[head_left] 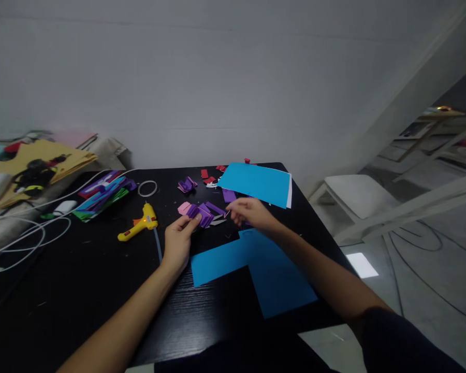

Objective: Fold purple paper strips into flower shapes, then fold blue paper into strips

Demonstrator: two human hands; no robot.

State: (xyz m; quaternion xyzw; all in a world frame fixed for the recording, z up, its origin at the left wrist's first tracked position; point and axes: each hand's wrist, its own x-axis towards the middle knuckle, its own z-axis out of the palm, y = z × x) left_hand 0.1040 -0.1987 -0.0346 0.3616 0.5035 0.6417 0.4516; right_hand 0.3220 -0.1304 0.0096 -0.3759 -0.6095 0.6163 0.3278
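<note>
My left hand (178, 239) is closed, thumb and fingertips pinching a folded strip of purple paper (205, 215) with pinkish edges. To its right, my right hand (250, 212) has its fingers curled together in a pinch. A thin pale sliver shows at those fingertips, too small to name. Between the hands lie grey blades (217, 220), apparently of scissors, their handles hidden. A pink paper piece (184, 208) is just beyond my left fingertips. Under my right forearm spreads a cut sheet of blue paper (279, 280), one long arm of it reaching left.
A yellow glue gun (140, 223) lies left of my left hand. Farther back are a folded purple piece (187, 185), red scraps (205, 173) and stacked blue sheets (256, 182). Colored foam pieces (104, 191), white cables (42, 233) and envelopes (42, 160) crowd the left. A white chair (345, 191) stands right.
</note>
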